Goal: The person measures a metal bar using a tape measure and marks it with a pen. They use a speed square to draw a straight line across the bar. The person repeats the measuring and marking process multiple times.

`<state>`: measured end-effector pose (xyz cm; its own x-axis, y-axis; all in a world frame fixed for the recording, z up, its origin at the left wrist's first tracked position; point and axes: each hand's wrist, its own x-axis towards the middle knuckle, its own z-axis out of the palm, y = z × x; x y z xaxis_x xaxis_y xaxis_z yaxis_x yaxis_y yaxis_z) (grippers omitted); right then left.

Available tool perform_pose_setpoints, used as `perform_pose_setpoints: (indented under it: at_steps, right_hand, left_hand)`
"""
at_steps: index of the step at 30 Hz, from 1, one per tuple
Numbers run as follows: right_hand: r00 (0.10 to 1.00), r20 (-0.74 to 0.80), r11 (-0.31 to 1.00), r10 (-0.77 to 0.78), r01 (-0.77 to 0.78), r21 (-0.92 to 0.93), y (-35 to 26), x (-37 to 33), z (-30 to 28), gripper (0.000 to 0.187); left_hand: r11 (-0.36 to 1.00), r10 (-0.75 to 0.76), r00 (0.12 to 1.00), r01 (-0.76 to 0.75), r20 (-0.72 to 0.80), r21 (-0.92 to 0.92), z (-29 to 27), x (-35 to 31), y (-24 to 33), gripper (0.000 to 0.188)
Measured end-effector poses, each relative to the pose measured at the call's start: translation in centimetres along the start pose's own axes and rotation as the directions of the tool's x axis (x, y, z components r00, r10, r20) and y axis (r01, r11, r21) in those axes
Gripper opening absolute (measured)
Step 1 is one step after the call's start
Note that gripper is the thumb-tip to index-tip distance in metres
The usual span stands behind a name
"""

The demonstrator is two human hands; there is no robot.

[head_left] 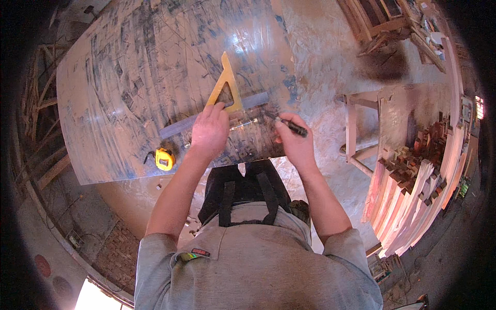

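A large clear scratched plastic sheet lies on a worktable. My left hand presses flat on the near corner of a yellow triangular square that rests on the sheet. A long grey straight strip runs under the square, slanting from lower left to upper right. My right hand holds a black marker, its tip touching the sheet just right of the square.
A yellow tape measure lies on the sheet near its front left edge. A small wooden stool stands to the right. Stacked wooden boards and blocks fill the right side. A wooden frame sits at the upper right.
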<state>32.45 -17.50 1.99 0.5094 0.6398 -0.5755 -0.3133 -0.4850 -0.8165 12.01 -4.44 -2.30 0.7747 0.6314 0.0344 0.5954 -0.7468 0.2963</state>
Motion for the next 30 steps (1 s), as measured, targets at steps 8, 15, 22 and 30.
perform_pose_setpoints:
  at_steps: [8, 15, 22, 30]
  right_hand:
    - [0.995, 0.034, 0.828, 0.099, -0.064, -0.558, 3.1, 3.0, -3.7, 0.044]
    - [0.995, 0.072, 0.549, 0.063, 0.026, -0.835, 6.5, 4.4, -2.2, 0.057]
    - [0.986, 0.065, 0.419, 0.156, -0.007, -0.908, 5.0, 5.0, -1.1, 0.059]
    - [0.986, 0.088, 0.377, 0.141, 0.028, -0.926, 5.4, 5.6, -1.4, 0.070]
  left_hand:
    - [0.840, -0.535, 0.835, 0.542, -0.129, 0.031, -4.9, -8.1, -9.3, 0.021]
    - [0.514, -0.843, 0.533, 0.838, -0.074, 0.186, -3.3, -18.2, -17.4, 0.030]
    - [0.563, -0.784, 0.587, 0.810, -0.204, 0.168, -2.8, -19.2, -16.5, 0.031]
    - [0.821, -0.563, 0.809, 0.571, -0.170, -0.004, -2.1, -18.1, -7.6, 0.036]
